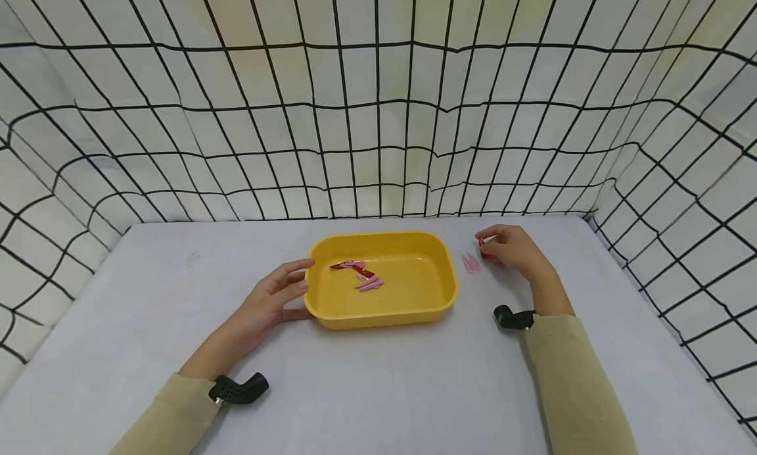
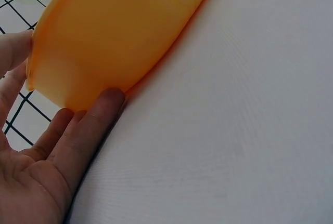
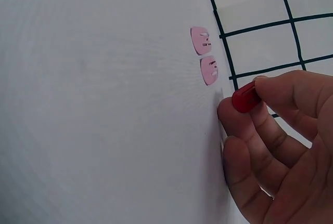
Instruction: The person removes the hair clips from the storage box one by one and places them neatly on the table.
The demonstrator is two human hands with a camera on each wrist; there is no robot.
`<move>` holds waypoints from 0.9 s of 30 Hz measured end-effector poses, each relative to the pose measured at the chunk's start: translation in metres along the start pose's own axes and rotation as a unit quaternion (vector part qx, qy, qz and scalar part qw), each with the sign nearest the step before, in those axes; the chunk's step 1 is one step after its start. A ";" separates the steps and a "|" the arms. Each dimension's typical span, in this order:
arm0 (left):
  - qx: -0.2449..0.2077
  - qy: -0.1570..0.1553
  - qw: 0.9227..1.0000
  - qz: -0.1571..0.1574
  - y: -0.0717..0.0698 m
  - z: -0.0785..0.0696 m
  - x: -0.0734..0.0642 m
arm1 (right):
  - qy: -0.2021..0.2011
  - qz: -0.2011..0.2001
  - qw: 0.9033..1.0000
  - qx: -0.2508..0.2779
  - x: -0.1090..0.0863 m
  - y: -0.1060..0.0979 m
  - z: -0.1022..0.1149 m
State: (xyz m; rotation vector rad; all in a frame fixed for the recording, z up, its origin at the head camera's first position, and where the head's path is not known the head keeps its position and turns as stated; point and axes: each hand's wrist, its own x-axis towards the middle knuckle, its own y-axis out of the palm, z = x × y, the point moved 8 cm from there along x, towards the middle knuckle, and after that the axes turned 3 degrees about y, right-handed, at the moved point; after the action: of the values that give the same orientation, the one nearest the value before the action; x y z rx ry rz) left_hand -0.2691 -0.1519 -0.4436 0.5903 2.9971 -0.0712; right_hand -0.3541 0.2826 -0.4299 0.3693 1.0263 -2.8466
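Observation:
My left hand lies against the left end of a yellow plastic tray, its fingers extended and touching the rim and outer wall. In the left wrist view, fingertips rest low on the tray wall and another digit is at the rim. Inside the tray lies a small loose pile of red and pink snap hair clips. To the right of the tray, my right hand pinches a red hair clip between thumb and finger. Beside that hand, pink hair clips lie on the table.
A white cloth covers the table. Black grid netting with white sheeting behind it rises along the far edge and both sides. Each wrist wears a black camera mount.

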 end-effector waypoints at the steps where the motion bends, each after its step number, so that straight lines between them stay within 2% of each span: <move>1: 0.000 0.000 1.000 0.001 0.000 0.000 0.000 | 0.001 0.001 1.000 0.000 0.000 0.001 0.000; 21: 0.000 0.003 1.000 -0.001 0.001 0.001 0.001 | -0.019 0.001 0.999 -0.036 0.000 0.004 0.001; 27: 0.002 0.003 1.000 -0.001 0.001 0.002 0.002 | -0.013 0.004 0.999 -0.044 0.001 0.004 0.001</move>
State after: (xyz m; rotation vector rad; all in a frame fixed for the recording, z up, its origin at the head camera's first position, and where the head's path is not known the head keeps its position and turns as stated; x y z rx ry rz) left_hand -0.2706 -0.1508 -0.4455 0.5900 3.0032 -0.0746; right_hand -0.3543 0.2789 -0.4321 0.3268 1.1382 -2.7796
